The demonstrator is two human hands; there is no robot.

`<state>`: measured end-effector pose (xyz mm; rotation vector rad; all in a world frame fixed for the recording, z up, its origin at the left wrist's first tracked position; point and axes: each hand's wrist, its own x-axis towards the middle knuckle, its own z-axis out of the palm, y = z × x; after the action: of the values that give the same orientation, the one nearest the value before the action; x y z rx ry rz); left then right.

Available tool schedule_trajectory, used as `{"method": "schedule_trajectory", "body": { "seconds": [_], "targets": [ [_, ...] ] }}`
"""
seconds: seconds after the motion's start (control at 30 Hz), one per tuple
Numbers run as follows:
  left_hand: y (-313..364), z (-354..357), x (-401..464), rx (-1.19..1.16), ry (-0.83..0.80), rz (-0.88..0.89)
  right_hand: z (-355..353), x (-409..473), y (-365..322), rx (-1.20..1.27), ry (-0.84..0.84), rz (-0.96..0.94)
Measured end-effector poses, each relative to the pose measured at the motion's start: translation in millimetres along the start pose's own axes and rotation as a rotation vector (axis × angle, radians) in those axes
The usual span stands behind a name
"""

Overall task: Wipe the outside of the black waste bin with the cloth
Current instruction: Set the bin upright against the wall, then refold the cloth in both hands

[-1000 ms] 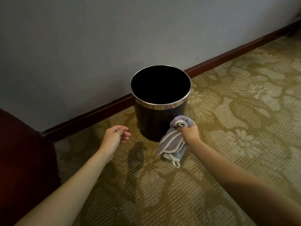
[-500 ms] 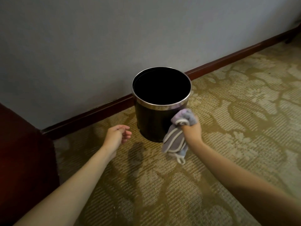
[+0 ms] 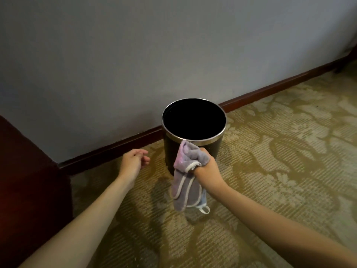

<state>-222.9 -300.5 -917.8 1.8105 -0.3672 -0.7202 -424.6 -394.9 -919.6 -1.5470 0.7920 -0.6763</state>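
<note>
View from a head cam, looking down at a carpeted floor by a wall. A black bin (image 3: 193,151) w/ a silver rim band stands upright on the carpet (image 3: 280,161), open top facing up, inside dark. It sits close to the wall (image 3: 154,55), just in front of the dark red skirting (image 3: 116,147) that runs along the wall's base.

Right hand (image 3: 207,170) is in front of the bin, near side, its fingers curled tight round a bunched cloth (image 3: 186,171). The cloth is lilac-grey w/ white edging. Its top wad lies against the bin's front just under the rim band; the rest hangs loose below the hand, down in front of the bin's lower part, w/ a small white loop at the bottom end.

Left hand (image 3: 134,161) is to the left of the bin, apart from it, holding nothing. Fingers loosely curled, relaxed, palm turned toward the bin.

Both forearms are bare, reaching in toward the bin from the near edge.

Far left of the bin, a dark red-brown piece of furniture (image 3: 29,180) stands against the wall. Carpet is tan w/ a pale leafy pattern.
</note>
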Motion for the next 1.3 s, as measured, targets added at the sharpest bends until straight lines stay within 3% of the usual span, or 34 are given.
{"method": "schedule_trajectory", "body": {
  "seconds": [0.23,0.43,0.67,0.93,1.07,1.17,1.3],
  "targets": [
    [41,21,6,0.012,-0.078,0.113,-39,16,-33,0.181,0.083,-0.049],
    [117,23,-23,-0.014,-0.1,0.08,-63,27,-134,0.225,0.166,0.008],
    [310,-3,-111,-0.064,-0.131,0.025,-90,36,-357,0.318,0.284,0.007],
    [585,-60,-238,-0.239,-0.384,-0.044,-106,30,-681,0.462,0.275,-0.132],
    [702,-88,-283,-0.488,-0.649,-0.094,-114,23,-815,0.519,0.246,-0.25],
    [774,-104,-303,-0.582,-0.722,-0.012,-117,21,-886,0.557,0.239,-0.334],
    [838,-124,-314,-0.609,-0.696,0.272,-118,20,-942,0.627,0.148,-0.402]
  ]
}}
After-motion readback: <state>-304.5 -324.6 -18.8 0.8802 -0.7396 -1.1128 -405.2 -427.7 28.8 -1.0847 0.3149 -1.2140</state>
